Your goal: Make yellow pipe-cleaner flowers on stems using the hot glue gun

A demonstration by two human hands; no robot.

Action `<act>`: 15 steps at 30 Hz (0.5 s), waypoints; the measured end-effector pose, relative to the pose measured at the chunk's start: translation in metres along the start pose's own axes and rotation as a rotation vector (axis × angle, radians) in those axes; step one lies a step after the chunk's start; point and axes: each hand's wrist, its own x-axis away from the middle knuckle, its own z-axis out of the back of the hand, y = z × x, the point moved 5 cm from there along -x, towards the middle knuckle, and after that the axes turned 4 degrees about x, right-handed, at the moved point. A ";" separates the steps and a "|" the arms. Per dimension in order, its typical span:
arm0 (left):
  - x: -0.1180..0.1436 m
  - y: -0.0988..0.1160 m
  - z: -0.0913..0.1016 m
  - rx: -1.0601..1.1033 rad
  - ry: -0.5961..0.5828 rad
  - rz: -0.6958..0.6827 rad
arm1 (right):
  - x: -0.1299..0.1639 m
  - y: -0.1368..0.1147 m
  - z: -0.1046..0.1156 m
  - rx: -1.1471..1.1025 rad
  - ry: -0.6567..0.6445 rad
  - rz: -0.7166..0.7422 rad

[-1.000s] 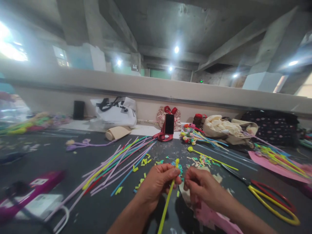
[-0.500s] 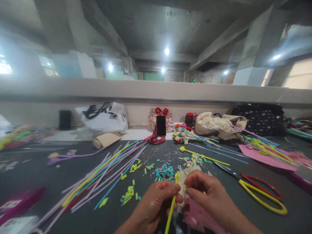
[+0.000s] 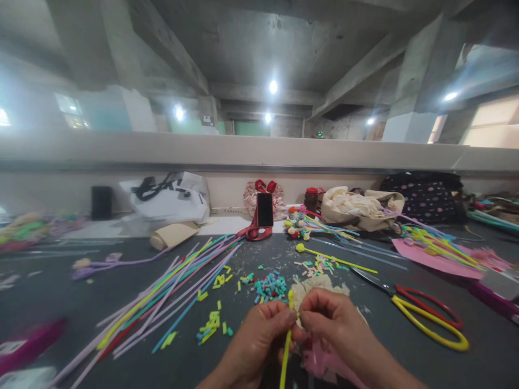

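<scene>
My left hand (image 3: 254, 346) pinches a yellow-green pipe cleaner (image 3: 285, 350) near its top, and the stem runs down out of view. My right hand (image 3: 338, 330) meets it fingertip to fingertip at the stem's tip, closed on that tip. Under the hands lie a pale fluffy wad (image 3: 314, 286) and a pink sheet (image 3: 320, 364). Small cut bits in blue and yellow (image 3: 270, 285) are scattered just beyond my fingers on the dark table (image 3: 81, 302).
A fan of long coloured pipe cleaners (image 3: 170, 294) lies to the left. Scissors with red and yellow handles (image 3: 421, 316) sit to the right. A phone on a red stand (image 3: 265, 212), bags and a finished yellow stem (image 3: 332, 257) stand toward the back wall.
The view has shifted left and up a little. My hands have drawn closer together, and my right fingertips now touch the pipe cleaner's tip.
</scene>
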 end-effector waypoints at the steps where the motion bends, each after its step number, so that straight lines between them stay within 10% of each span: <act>1: 0.000 0.000 0.000 -0.014 -0.015 -0.003 | 0.000 0.002 -0.001 -0.082 -0.038 -0.029; 15: -0.002 -0.007 -0.005 -0.087 -0.125 0.025 | -0.004 0.025 -0.004 -0.482 -0.281 -0.182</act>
